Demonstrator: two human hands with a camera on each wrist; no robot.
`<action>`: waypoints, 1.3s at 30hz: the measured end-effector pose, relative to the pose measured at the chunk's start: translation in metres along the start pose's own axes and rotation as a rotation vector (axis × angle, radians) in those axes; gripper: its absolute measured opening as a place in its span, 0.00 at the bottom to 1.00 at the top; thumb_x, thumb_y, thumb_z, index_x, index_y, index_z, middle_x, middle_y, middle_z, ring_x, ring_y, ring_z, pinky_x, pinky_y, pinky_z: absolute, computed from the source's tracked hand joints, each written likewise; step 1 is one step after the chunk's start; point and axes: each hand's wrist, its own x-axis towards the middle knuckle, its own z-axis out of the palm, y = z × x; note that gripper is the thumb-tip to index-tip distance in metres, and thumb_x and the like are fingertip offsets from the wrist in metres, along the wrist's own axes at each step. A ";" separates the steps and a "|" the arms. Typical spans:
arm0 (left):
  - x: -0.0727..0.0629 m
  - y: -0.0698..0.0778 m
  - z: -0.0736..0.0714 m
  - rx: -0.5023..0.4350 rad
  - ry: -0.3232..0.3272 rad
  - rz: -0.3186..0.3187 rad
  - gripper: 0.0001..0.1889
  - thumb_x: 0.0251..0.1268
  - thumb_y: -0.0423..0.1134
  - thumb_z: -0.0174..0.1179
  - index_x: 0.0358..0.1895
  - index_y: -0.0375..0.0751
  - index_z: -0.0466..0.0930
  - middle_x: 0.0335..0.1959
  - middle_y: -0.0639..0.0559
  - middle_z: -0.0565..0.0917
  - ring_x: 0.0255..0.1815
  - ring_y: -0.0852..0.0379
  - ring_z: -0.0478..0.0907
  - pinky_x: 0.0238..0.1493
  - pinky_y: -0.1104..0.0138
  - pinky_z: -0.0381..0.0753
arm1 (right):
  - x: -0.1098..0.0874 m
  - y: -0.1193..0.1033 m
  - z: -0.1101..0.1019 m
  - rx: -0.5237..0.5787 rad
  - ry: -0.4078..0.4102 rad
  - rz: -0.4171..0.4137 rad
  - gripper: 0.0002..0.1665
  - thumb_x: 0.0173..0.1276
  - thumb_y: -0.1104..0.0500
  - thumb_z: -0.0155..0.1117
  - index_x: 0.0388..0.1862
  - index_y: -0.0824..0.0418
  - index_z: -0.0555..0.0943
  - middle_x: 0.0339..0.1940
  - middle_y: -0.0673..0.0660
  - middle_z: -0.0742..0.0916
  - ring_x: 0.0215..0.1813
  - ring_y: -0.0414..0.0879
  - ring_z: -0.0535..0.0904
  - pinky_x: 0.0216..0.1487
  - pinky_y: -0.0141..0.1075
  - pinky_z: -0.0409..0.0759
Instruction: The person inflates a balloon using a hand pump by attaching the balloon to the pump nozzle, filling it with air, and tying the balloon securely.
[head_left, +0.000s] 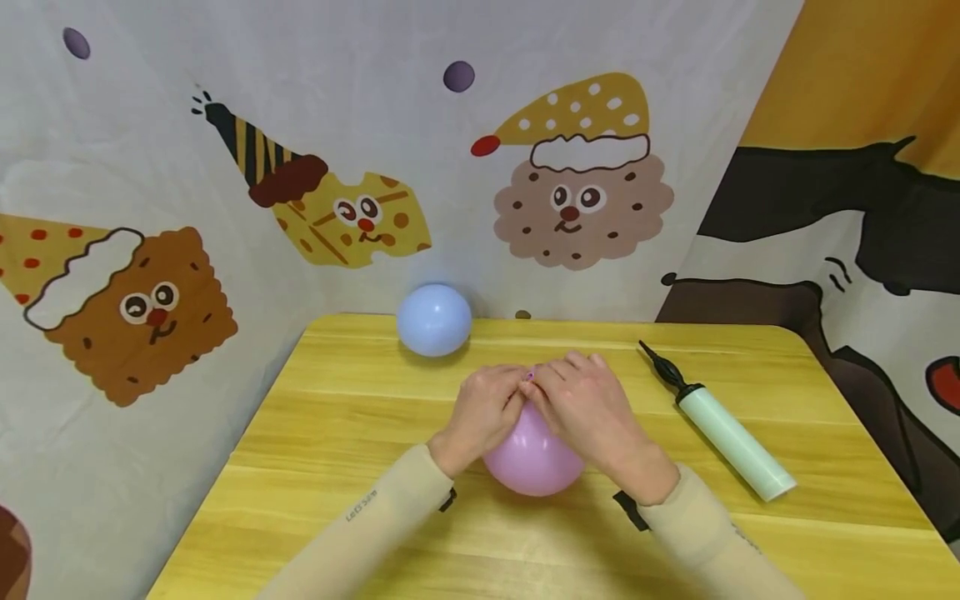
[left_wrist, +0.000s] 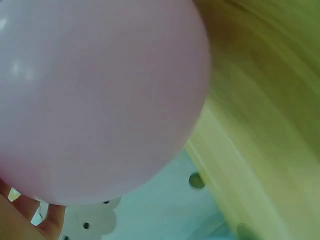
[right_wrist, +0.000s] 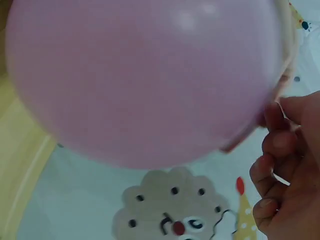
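Observation:
A pink inflated balloon (head_left: 534, 462) hangs just above the table, its neck at the top between both hands. My left hand (head_left: 483, 412) pinches the neck from the left with curled fingers. From the other side my right hand (head_left: 592, 408) pinches it too, thumb against forefinger in the right wrist view. A small bit of the neck (head_left: 530, 376) shows between the fingertips; most of it is hidden. In the left wrist view the balloon (left_wrist: 105, 100) covers much of the picture, with a few fingers (left_wrist: 30, 220) at the lower left corner.
A blue balloon (head_left: 434, 321) sits at the back edge of the wooden table (head_left: 337, 433). To the right lies a pale green hand pump (head_left: 735, 442) with a black nozzle. Behind the table hangs a cloth (head_left: 390, 108) printed with cartoon biscuits and cheese.

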 end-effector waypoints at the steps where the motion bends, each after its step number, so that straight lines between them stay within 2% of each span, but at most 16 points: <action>1: 0.001 -0.001 -0.001 -0.056 0.002 -0.028 0.12 0.77 0.35 0.56 0.52 0.37 0.88 0.48 0.45 0.90 0.50 0.48 0.88 0.52 0.57 0.87 | -0.002 0.001 0.000 0.025 0.002 0.025 0.10 0.73 0.52 0.68 0.38 0.58 0.85 0.35 0.55 0.89 0.40 0.54 0.82 0.37 0.42 0.72; 4: 0.003 -0.002 -0.005 -0.280 -0.008 -0.146 0.16 0.83 0.42 0.51 0.56 0.40 0.87 0.51 0.50 0.90 0.57 0.52 0.85 0.59 0.60 0.84 | -0.012 0.006 0.001 0.143 0.032 0.137 0.10 0.73 0.53 0.67 0.40 0.59 0.84 0.37 0.55 0.88 0.43 0.54 0.82 0.42 0.45 0.74; 7: 0.003 -0.004 -0.010 -0.483 -0.020 -0.264 0.18 0.85 0.46 0.49 0.60 0.43 0.86 0.53 0.54 0.89 0.63 0.57 0.81 0.64 0.60 0.80 | -0.021 0.008 0.004 0.284 0.062 0.281 0.11 0.76 0.53 0.65 0.42 0.61 0.82 0.38 0.56 0.86 0.43 0.54 0.80 0.44 0.48 0.77; 9: 0.002 -0.006 -0.012 -0.553 -0.023 -0.310 0.19 0.85 0.47 0.49 0.61 0.44 0.85 0.53 0.56 0.89 0.64 0.59 0.80 0.66 0.59 0.78 | -0.025 0.007 0.004 0.361 0.042 0.368 0.16 0.75 0.50 0.65 0.48 0.63 0.80 0.43 0.58 0.85 0.47 0.54 0.80 0.48 0.52 0.78; 11: 0.002 -0.009 -0.012 -0.579 -0.008 -0.336 0.18 0.85 0.47 0.49 0.61 0.44 0.85 0.53 0.56 0.89 0.65 0.60 0.80 0.66 0.59 0.78 | -0.028 0.003 0.005 0.389 -0.012 0.423 0.29 0.70 0.43 0.69 0.58 0.63 0.78 0.54 0.61 0.83 0.55 0.57 0.79 0.52 0.57 0.78; 13: 0.001 -0.011 -0.011 -0.584 0.031 -0.352 0.18 0.85 0.46 0.49 0.60 0.43 0.86 0.53 0.56 0.89 0.65 0.59 0.80 0.66 0.58 0.78 | -0.032 -0.003 0.006 0.370 -0.076 0.416 0.47 0.60 0.35 0.75 0.67 0.63 0.73 0.65 0.63 0.78 0.62 0.61 0.76 0.58 0.63 0.77; 16: 0.001 -0.014 -0.009 -0.585 0.110 -0.367 0.18 0.85 0.46 0.49 0.55 0.41 0.88 0.53 0.54 0.89 0.64 0.58 0.81 0.65 0.60 0.79 | -0.036 -0.012 0.010 0.286 -0.139 0.327 0.70 0.44 0.27 0.81 0.77 0.62 0.65 0.75 0.66 0.70 0.70 0.66 0.71 0.65 0.67 0.73; 19: 0.001 -0.014 -0.007 -0.588 0.149 -0.374 0.18 0.84 0.46 0.50 0.51 0.40 0.89 0.54 0.53 0.89 0.63 0.58 0.81 0.66 0.60 0.79 | -0.040 -0.015 0.017 0.246 -0.145 0.261 0.74 0.41 0.27 0.83 0.79 0.61 0.61 0.77 0.67 0.67 0.71 0.66 0.71 0.65 0.65 0.74; 21: 0.000 -0.015 -0.008 -0.588 0.133 -0.374 0.18 0.84 0.46 0.51 0.52 0.41 0.89 0.54 0.53 0.89 0.63 0.58 0.81 0.65 0.60 0.79 | -0.042 -0.013 0.020 0.279 -0.163 0.254 0.73 0.44 0.28 0.83 0.80 0.59 0.60 0.78 0.65 0.67 0.71 0.65 0.71 0.63 0.63 0.77; 23: -0.001 -0.016 -0.009 -0.590 0.093 -0.370 0.19 0.84 0.47 0.50 0.52 0.41 0.89 0.54 0.54 0.89 0.63 0.59 0.81 0.66 0.58 0.78 | -0.044 -0.009 0.018 0.351 -0.187 0.268 0.65 0.52 0.32 0.81 0.80 0.58 0.61 0.78 0.63 0.67 0.71 0.64 0.72 0.61 0.65 0.78; 26: -0.002 -0.020 -0.012 -0.610 0.004 -0.353 0.18 0.85 0.47 0.50 0.53 0.43 0.89 0.54 0.56 0.89 0.64 0.59 0.80 0.67 0.56 0.77 | -0.043 0.003 0.011 0.494 -0.170 0.332 0.44 0.71 0.39 0.68 0.78 0.58 0.67 0.75 0.61 0.72 0.70 0.64 0.74 0.61 0.67 0.77; 29: -0.002 -0.024 -0.015 -0.670 -0.119 -0.321 0.18 0.85 0.46 0.50 0.53 0.43 0.89 0.55 0.55 0.88 0.65 0.58 0.79 0.69 0.54 0.75 | -0.035 0.019 0.007 0.614 -0.100 0.415 0.24 0.83 0.49 0.55 0.70 0.59 0.78 0.66 0.59 0.82 0.65 0.60 0.79 0.59 0.65 0.79; 31: -0.001 -0.026 -0.017 -0.734 -0.217 -0.290 0.18 0.85 0.45 0.49 0.55 0.40 0.88 0.54 0.53 0.89 0.66 0.56 0.79 0.70 0.53 0.74 | -0.028 0.028 0.007 0.689 -0.095 0.457 0.20 0.85 0.50 0.52 0.64 0.58 0.82 0.59 0.57 0.86 0.61 0.57 0.82 0.59 0.62 0.80; 34: 0.000 -0.027 -0.018 -0.849 -0.345 -0.259 0.19 0.85 0.44 0.48 0.58 0.36 0.86 0.52 0.49 0.90 0.68 0.54 0.78 0.71 0.55 0.73 | -0.018 0.037 0.010 0.829 -0.188 0.465 0.18 0.84 0.51 0.54 0.59 0.57 0.86 0.56 0.54 0.88 0.59 0.53 0.84 0.60 0.56 0.82; 37: 0.000 -0.029 -0.017 -0.936 -0.417 -0.252 0.20 0.85 0.44 0.48 0.57 0.31 0.84 0.51 0.46 0.89 0.68 0.51 0.78 0.73 0.56 0.71 | -0.013 0.040 0.011 0.964 -0.283 0.456 0.16 0.83 0.54 0.57 0.58 0.57 0.87 0.56 0.54 0.89 0.59 0.51 0.84 0.60 0.51 0.83; 39: -0.001 -0.030 -0.017 -0.973 -0.443 -0.267 0.22 0.85 0.45 0.48 0.56 0.29 0.84 0.51 0.45 0.89 0.67 0.50 0.78 0.73 0.57 0.70 | -0.011 0.040 0.011 1.013 -0.313 0.447 0.14 0.82 0.56 0.58 0.57 0.57 0.87 0.55 0.53 0.89 0.58 0.50 0.85 0.60 0.47 0.84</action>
